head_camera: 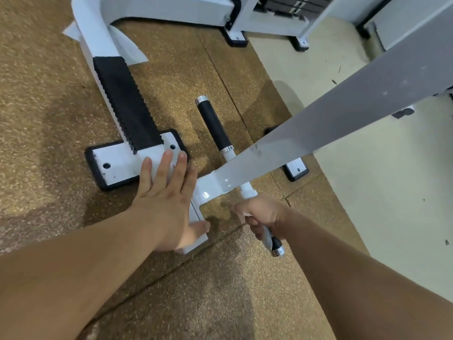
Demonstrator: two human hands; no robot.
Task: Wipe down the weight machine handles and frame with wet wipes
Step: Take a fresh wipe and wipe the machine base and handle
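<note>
- The right hand [266, 217] is clenched round the near handle [277, 246], just below the grey beam [343, 114], with a white wipe [267, 238] wrapped under its fingers.
- The left hand [169, 200] lies flat, fingers straight and spread, on the white bracket [208, 190] at the beam's low end.
- The far handle [215, 126], black with chrome ends, juts out above the beam.
- A white foot [115, 165] sits left of the beam on the speckled floor [208, 290].

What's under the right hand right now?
A white wipe wrapped round the near handle; only the handle's chrome-capped end pokes out. The right hand covers the rest.
</note>
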